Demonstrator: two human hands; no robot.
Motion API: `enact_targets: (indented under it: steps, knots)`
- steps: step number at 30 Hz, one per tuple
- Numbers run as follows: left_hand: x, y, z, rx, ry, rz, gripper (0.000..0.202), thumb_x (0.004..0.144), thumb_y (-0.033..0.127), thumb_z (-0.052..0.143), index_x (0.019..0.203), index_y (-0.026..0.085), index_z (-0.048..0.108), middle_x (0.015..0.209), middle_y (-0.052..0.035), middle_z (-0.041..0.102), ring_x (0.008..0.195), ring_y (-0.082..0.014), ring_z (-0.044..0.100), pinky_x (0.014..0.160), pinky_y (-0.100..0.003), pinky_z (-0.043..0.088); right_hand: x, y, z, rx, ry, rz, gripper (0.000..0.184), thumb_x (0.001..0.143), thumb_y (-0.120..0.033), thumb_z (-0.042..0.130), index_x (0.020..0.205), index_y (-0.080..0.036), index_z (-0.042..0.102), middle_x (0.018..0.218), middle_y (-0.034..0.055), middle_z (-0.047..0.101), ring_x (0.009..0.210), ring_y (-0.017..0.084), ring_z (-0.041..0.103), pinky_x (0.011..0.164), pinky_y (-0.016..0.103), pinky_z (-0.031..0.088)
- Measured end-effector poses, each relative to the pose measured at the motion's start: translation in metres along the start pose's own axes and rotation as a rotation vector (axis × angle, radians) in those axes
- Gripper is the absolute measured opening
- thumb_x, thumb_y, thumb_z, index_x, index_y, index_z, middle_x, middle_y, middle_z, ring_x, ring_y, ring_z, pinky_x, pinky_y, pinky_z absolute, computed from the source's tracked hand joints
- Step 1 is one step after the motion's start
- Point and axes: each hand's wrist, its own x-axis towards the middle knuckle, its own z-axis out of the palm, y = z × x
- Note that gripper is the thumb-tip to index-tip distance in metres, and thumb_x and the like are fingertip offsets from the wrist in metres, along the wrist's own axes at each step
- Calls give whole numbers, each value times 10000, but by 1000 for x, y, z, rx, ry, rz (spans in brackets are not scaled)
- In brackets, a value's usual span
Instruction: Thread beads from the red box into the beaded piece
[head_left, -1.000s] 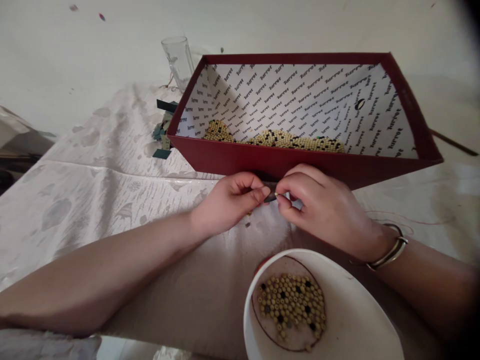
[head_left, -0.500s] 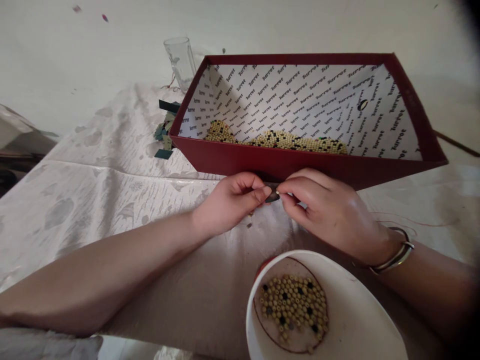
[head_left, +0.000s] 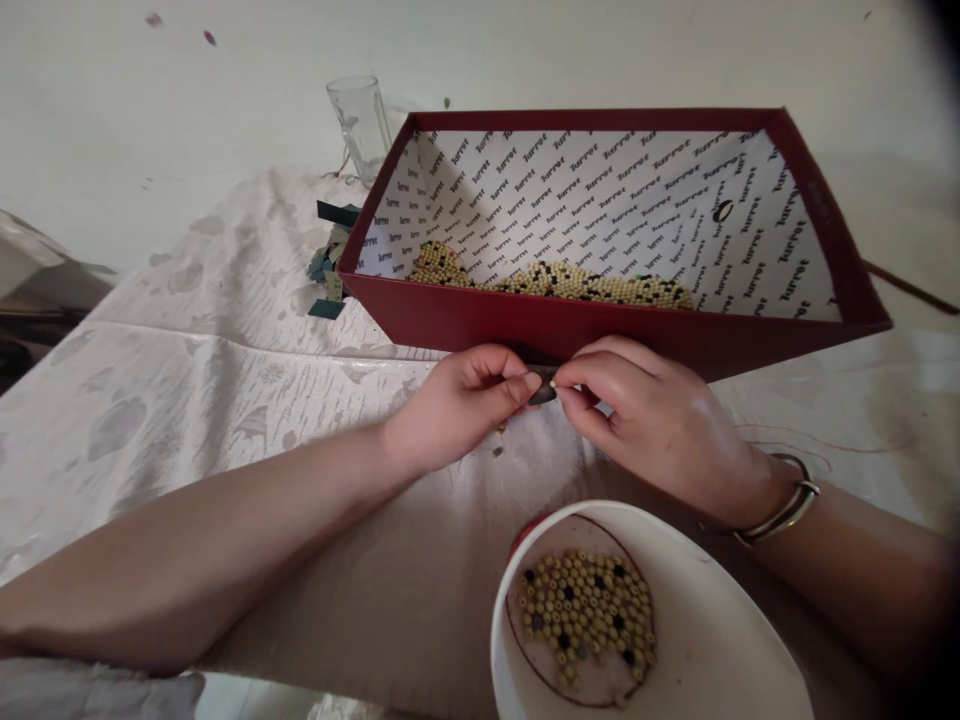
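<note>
In front of the dark red box (head_left: 480, 318), my left hand (head_left: 454, 408) pinches a small dark, flat piece (head_left: 543, 396) between thumb and fingers. What kind of thing it is, I cannot make out. My right hand (head_left: 667, 435) meets it from the other side, thumb and forefinger closed on a tiny pale bead (head_left: 553, 384) at the edge of the dark piece. Patterned beadwork or beads (head_left: 592, 287), yellowish with black, lie inside the box. Nearest me stands a white tub (head_left: 727, 620) holding loose yellow and black beads (head_left: 589, 610). A thin reddish thread (head_left: 825, 440) trails past my right wrist.
A clear glass (head_left: 361, 125) stands behind the box's left corner, with dark green scraps (head_left: 328, 265) in front of it. A few stray beads (head_left: 498, 452) lie on the pale tablecloth (head_left: 225, 400) below my hands. A brown stick (head_left: 915, 290) extends right of the box.
Almost nothing differs. Both hands keep the same pinch and place; the view has shifted very slightly.
</note>
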Motion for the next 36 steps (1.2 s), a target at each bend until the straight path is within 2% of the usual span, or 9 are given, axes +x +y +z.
enact_targets:
  steps: [6,23,31,36]
  knots:
    - [0,0,0,8,-2,0,233,774,366,530,718,140,514,619,24,490,535,-53,399,499,-181,328,-1,-1,1,-5,11,-6,138,814,-213,461,844,-178,592,896,50,602,769,149,569,694,269,451]
    - [-1,1,1,40,5,-1,241,776,374,525,714,141,511,599,28,478,526,-54,399,491,-183,324,1,0,5,-72,56,-21,131,797,-200,474,786,-184,603,835,40,610,704,141,557,630,259,430]
    - [-1,0,0,38,-3,5,236,773,371,530,713,143,509,592,30,469,526,-55,392,491,-183,320,2,-2,5,-40,46,20,110,780,-180,481,782,-176,590,821,37,604,714,142,562,651,257,436]
    - [0,0,0,51,0,0,237,775,373,528,716,144,512,583,32,466,516,-52,383,480,-177,310,0,-6,4,-61,21,-10,110,784,-202,482,749,-181,585,834,42,597,724,145,555,620,255,430]
